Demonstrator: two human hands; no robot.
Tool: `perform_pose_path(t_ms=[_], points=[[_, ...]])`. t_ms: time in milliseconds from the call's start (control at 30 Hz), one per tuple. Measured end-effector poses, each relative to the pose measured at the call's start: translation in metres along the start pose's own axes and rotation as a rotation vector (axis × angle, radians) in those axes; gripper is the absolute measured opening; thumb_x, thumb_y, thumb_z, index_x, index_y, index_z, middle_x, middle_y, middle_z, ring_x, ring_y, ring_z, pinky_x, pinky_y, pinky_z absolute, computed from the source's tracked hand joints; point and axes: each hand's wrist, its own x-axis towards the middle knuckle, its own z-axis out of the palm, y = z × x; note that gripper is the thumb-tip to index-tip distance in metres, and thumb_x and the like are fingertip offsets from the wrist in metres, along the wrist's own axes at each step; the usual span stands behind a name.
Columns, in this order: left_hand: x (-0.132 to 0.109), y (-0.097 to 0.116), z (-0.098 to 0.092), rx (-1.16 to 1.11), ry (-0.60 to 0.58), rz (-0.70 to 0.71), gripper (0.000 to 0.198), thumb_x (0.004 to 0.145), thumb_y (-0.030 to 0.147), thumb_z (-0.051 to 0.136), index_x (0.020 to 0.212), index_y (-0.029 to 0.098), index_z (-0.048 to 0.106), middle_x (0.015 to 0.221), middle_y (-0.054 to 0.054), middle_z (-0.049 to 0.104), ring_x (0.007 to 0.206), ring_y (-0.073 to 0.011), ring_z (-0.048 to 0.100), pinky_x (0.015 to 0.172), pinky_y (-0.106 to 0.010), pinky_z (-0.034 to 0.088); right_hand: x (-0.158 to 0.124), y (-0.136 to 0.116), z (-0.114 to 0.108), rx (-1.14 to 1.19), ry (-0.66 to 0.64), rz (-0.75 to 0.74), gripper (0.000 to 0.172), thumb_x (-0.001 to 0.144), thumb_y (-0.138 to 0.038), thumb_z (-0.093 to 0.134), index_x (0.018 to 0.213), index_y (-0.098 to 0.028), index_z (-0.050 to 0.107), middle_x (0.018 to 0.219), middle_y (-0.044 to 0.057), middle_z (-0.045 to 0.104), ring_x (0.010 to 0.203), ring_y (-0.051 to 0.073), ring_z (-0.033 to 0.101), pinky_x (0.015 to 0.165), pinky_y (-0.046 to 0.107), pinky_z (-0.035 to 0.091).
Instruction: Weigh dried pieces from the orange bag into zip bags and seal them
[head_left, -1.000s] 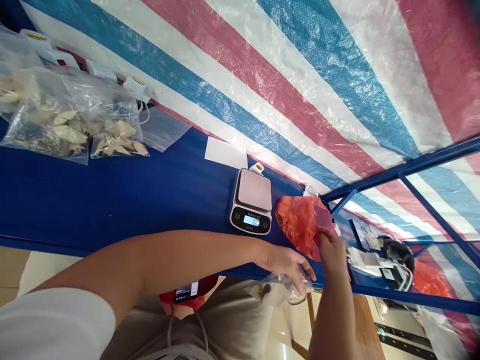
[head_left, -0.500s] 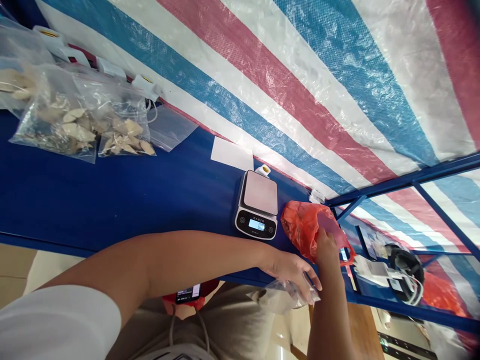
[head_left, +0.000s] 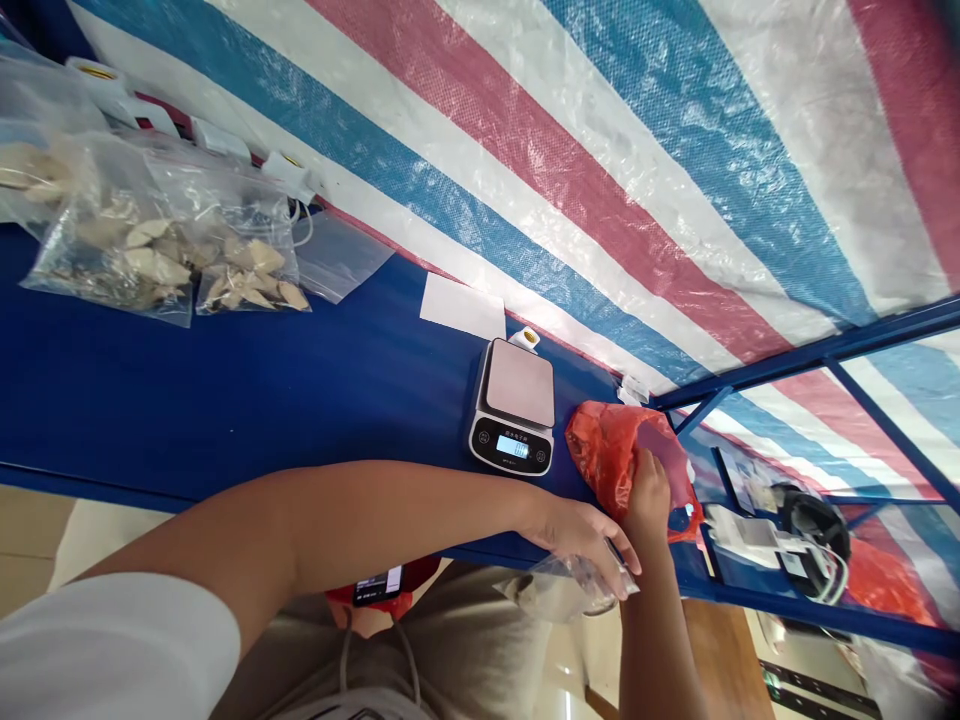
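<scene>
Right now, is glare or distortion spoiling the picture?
Head view: glare flecks the striped sheet, and reflections veil parts of the clear bag in the left hand; head view: wide-angle distortion seems to stretch the sleeve; head view: the scale looks fairly sharp, its small digits less so.

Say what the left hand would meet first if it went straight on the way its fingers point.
The left hand, holding the clear bag, would probably meet the person's own right forearm, though one view leaves the depth between them unclear.
</scene>
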Motion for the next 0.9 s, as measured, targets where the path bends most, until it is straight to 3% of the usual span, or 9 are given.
perform_pose_path(t_ms=[67,200,367,600,900], points=[[0.000,0.001,0.001,0.002,0.011,-0.013,0.071,0.040,0.011,0.096,0.103,0.021,0.067,0.098,0.002,0.070,0.085,-0.0106,0.068,0.084,-0.027,0.055,0.002,-0.004,0.003,0.063,0.024,-0.063,0.047,0.100,-0.037,0.033,0.128,-0.013,0.062,0.115,0.022,0.070,0.107,0.036,0.065,0.092,0.052,0.053],[0.000,0.002,0.002,-0.001,0.014,-0.019,0.071,0.037,0.005,0.094,0.101,0.021,0.067,0.096,0.003,0.071,0.086,-0.0117,0.068,0.084,-0.027,0.054,0.001,-0.013,0.012,0.007,-0.054,-0.175,0.042,0.096,-0.028,0.037,0.122,-0.012,0.066,0.119,0.023,0.068,0.108,0.037,0.064,0.092,0.055,0.052],[-0.003,0.004,0.004,0.011,0.022,-0.017,0.070,0.035,0.003,0.092,0.099,0.020,0.067,0.096,0.003,0.070,0.086,-0.0125,0.067,0.082,-0.028,0.054,-0.001,-0.019,0.019,-0.004,-0.020,-0.160,0.043,0.091,-0.023,0.042,0.125,-0.013,0.065,0.128,0.022,0.065,0.116,0.036,0.061,0.094,0.052,0.053],[-0.004,0.006,0.005,-0.011,0.033,-0.030,0.070,0.033,-0.001,0.090,0.096,0.020,0.067,0.096,0.002,0.070,0.086,-0.0123,0.067,0.082,-0.027,0.055,0.001,-0.032,0.005,0.001,0.001,-0.128,0.034,0.093,-0.020,0.038,0.110,-0.016,0.068,0.104,0.017,0.072,0.094,0.031,0.066,0.078,0.041,0.053],[-0.008,0.008,0.006,-0.020,0.033,-0.015,0.068,0.036,0.001,0.090,0.098,0.019,0.067,0.095,0.001,0.070,0.082,-0.0121,0.068,0.079,-0.026,0.056,0.001,-0.048,-0.008,-0.113,-0.103,0.104,0.030,0.091,-0.020,0.047,0.104,-0.012,0.072,0.084,0.014,0.071,0.067,0.024,0.060,0.062,0.033,0.038]])
